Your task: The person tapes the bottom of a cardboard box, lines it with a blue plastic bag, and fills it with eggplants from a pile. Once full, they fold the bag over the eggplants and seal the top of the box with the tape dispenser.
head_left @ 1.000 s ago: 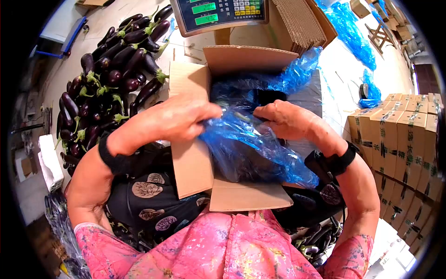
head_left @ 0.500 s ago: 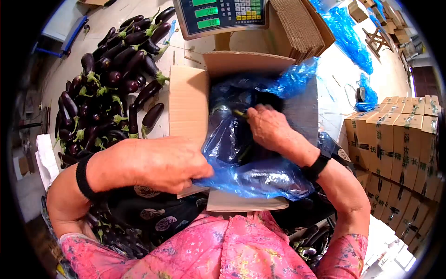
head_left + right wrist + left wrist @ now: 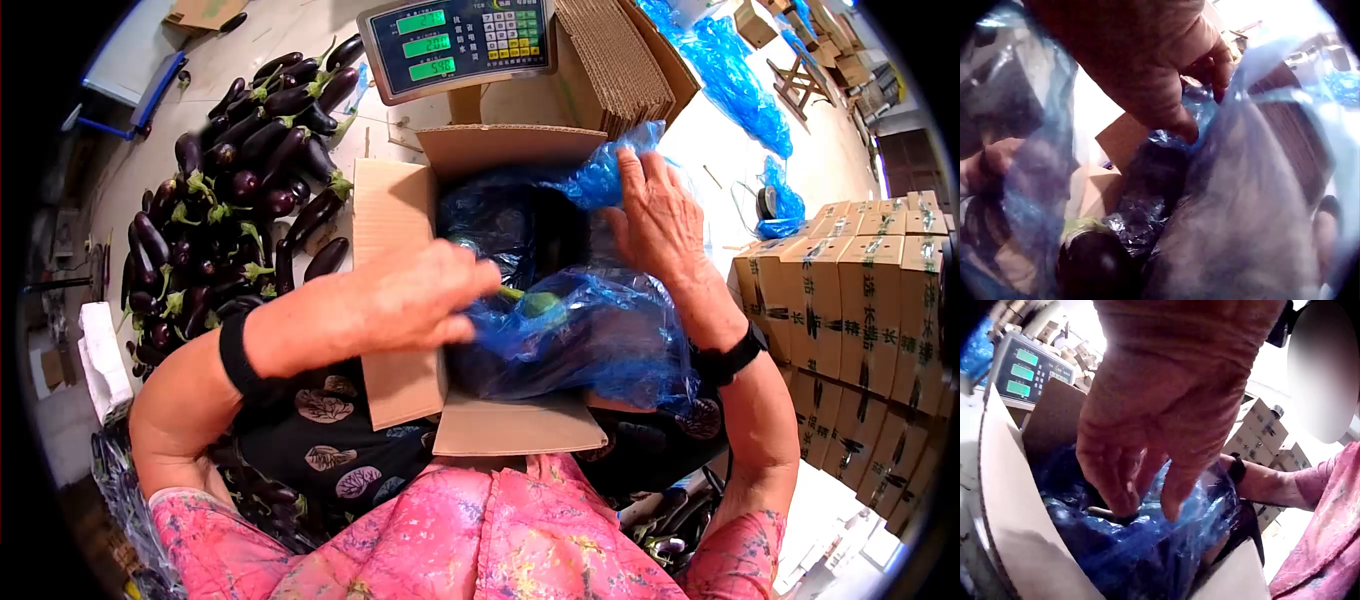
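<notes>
A cardboard box (image 3: 397,290) with its flaps spread stands before me, lined with a blue plastic bag (image 3: 620,330). Inside the bag is an eggplant (image 3: 1099,265); its green cap (image 3: 540,303) shows through the film. My left hand (image 3: 400,300), blurred, hovers over the bag's near left side. In the left wrist view its thumb and fingers are apart, with film beneath them. At the box's far right corner, my right hand (image 3: 662,215) pinches the bag's bunched edge, its thumb toward the box interior.
A large heap of eggplants (image 3: 240,190) lies on the floor to the left. Beyond the box stand a digital scale (image 3: 455,45) and a stack of flattened cardboard (image 3: 615,65). Packed cartons (image 3: 840,290) are piled at right, with loose blue film (image 3: 735,70) behind.
My right hand has left the eggplant stem inside the box and moved to the far right edge of the bag. My left hand has let go of the near film and risen forward.
</notes>
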Demonstrator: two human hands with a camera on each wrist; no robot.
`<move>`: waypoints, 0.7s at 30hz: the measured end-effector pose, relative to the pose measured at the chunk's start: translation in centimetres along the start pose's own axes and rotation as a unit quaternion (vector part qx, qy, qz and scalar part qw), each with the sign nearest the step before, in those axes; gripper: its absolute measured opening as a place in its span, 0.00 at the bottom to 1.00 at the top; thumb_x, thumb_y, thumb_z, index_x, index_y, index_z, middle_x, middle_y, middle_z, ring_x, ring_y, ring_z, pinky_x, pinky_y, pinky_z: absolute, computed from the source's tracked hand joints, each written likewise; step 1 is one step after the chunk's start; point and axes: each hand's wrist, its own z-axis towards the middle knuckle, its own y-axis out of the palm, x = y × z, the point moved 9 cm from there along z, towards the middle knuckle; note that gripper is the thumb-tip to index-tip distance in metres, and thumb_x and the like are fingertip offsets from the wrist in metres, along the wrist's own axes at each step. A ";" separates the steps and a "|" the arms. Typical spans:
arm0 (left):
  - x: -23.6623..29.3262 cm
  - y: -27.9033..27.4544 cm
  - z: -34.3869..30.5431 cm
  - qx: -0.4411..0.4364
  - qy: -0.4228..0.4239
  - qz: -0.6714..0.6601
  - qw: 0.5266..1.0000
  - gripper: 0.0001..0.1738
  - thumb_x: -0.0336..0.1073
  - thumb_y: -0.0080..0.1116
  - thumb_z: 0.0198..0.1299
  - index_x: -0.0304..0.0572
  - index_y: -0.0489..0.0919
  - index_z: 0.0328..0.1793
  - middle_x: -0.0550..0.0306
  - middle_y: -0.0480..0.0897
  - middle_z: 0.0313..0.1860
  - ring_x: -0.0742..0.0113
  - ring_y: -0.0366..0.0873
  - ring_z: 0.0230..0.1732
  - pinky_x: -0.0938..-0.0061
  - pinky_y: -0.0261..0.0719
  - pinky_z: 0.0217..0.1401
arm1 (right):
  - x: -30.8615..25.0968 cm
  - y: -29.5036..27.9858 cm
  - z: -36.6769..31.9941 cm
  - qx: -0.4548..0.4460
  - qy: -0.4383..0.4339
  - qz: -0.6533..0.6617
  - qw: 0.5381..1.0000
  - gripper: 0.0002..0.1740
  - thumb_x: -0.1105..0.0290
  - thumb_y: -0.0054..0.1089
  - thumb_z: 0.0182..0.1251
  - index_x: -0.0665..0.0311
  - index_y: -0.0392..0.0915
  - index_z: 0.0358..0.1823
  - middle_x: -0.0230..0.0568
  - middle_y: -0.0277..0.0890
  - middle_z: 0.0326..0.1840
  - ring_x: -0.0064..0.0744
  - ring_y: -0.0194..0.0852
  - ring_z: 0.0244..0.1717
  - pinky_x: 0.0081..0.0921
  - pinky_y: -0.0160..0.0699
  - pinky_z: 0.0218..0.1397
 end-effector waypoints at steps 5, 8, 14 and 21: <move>-4.0 -2.2 1.3 0.113 -0.077 -0.074 0.988 0.28 0.43 0.69 0.53 0.38 0.74 0.57 0.44 0.76 0.44 0.45 0.75 0.50 0.57 0.76 0.53 | -1.6 1.9 -0.1 -0.047 -0.065 0.083 0.993 0.04 0.72 0.56 0.64 0.64 0.72 0.34 0.49 0.74 0.32 0.55 0.78 0.39 0.48 0.76 0.40; -4.2 -1.2 1.7 0.106 -0.057 -0.018 0.993 0.25 0.37 0.69 0.54 0.39 0.75 0.57 0.45 0.77 0.43 0.44 0.78 0.47 0.56 0.78 0.51 | -4.6 -0.5 -0.6 -0.077 -0.075 0.254 0.961 0.08 0.71 0.59 0.66 0.67 0.71 0.34 0.53 0.70 0.31 0.61 0.73 0.36 0.49 0.71 0.37; -4.8 0.7 4.1 0.109 -0.100 0.055 0.987 0.18 0.31 0.67 0.53 0.38 0.77 0.50 0.41 0.77 0.40 0.38 0.77 0.47 0.49 0.77 0.48 | -7.4 -1.9 -2.8 0.037 -0.081 0.198 0.976 0.30 0.73 0.68 0.56 0.65 0.67 0.60 0.52 0.67 0.55 0.55 0.73 0.50 0.44 0.77 0.46; -4.6 1.9 5.6 0.151 -0.014 0.111 0.982 0.22 0.35 0.72 0.48 0.48 0.78 0.51 0.45 0.75 0.48 0.42 0.75 0.51 0.50 0.78 0.48 | -8.3 3.7 -8.0 -0.220 -0.068 0.313 0.921 0.21 0.67 0.69 0.58 0.65 0.68 0.46 0.51 0.74 0.38 0.58 0.74 0.41 0.48 0.73 0.43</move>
